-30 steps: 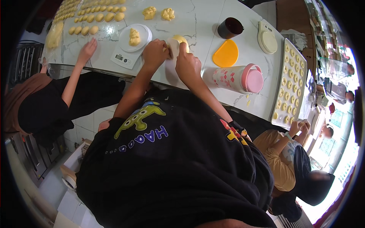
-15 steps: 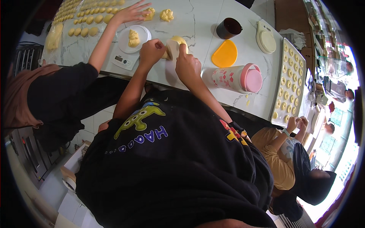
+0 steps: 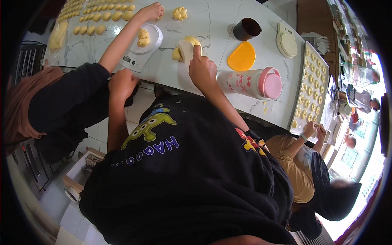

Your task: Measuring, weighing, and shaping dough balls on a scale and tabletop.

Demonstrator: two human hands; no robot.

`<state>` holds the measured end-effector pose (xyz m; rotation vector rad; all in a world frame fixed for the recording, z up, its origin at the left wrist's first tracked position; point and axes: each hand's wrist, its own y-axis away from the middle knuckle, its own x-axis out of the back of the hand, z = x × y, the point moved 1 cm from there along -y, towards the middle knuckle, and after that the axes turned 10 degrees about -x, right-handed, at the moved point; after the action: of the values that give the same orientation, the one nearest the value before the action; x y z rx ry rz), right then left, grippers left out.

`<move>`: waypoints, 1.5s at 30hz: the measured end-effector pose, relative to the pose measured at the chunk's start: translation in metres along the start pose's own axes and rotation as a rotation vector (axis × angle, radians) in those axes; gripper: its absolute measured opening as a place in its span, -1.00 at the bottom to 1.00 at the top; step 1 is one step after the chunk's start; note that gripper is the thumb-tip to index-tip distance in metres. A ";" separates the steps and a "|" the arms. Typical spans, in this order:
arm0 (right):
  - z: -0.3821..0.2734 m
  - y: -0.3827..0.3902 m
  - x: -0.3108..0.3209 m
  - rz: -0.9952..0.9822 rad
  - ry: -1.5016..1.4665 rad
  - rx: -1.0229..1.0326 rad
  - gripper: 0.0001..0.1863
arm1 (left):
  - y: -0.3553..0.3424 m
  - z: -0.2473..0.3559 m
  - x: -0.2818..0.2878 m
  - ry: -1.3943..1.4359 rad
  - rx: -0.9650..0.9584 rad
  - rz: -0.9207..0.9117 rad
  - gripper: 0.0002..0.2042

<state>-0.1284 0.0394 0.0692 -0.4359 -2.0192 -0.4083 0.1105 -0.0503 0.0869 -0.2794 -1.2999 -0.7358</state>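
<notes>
My right hand (image 3: 203,72) grips a whitish dough scraper (image 3: 185,50), its blade standing on the tabletop. Yellow dough (image 3: 192,40) lies behind the blade, and a small cut piece of dough (image 3: 177,54) sits just left of it. Over the table's front edge, beside the white digital scale (image 3: 131,61), my left hand (image 3: 123,83) is closed; whatever is inside its curled fingers is hidden. A lump of dough pieces (image 3: 143,38) rests on a white plate (image 3: 152,45) atop the scale. Another dough lump (image 3: 179,13) lies farther back.
A co-worker's arm reaches across from the left, the hand (image 3: 152,12) near the back. Rows of dough balls (image 3: 100,29) fill the far left. To my right are an orange scraper (image 3: 241,56), dark cup (image 3: 247,29), pink-lidded tumbler (image 3: 249,83), second scale (image 3: 287,43) and tray of rings (image 3: 300,90).
My left hand has moved left and nearer me, away from the dough to beside the scale. My right hand stays on the scraper. The co-worker's spread hand has closed at the far dough.
</notes>
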 end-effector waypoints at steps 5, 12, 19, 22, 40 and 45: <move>0.000 0.000 0.002 0.009 -0.003 0.033 -0.57 | 0.034 0.001 0.022 -0.056 0.068 0.129 -0.70; -0.004 -0.001 0.005 0.013 0.026 0.022 -0.60 | -0.014 0.036 -0.019 0.169 -0.093 -0.060 -0.53; -0.031 0.005 0.007 -0.051 0.049 0.044 -0.60 | -0.106 0.060 -0.114 0.347 -0.407 0.487 -0.40; -0.033 -0.001 0.002 -0.070 0.064 0.020 -0.55 | -0.115 0.063 -0.110 0.426 -0.374 0.379 -0.52; 0.009 -0.062 -0.020 -0.061 -0.321 -0.078 -0.48 | -0.109 0.030 -0.055 0.867 -0.218 0.425 -0.68; -0.001 -0.029 0.011 0.110 -0.469 -0.026 -0.56 | -0.119 -0.030 -0.011 1.091 -0.227 0.724 -0.76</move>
<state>-0.1460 0.0151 0.0762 -0.7071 -2.4280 -0.2809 0.0573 -0.1531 0.0437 -0.4149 -0.0391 -0.2934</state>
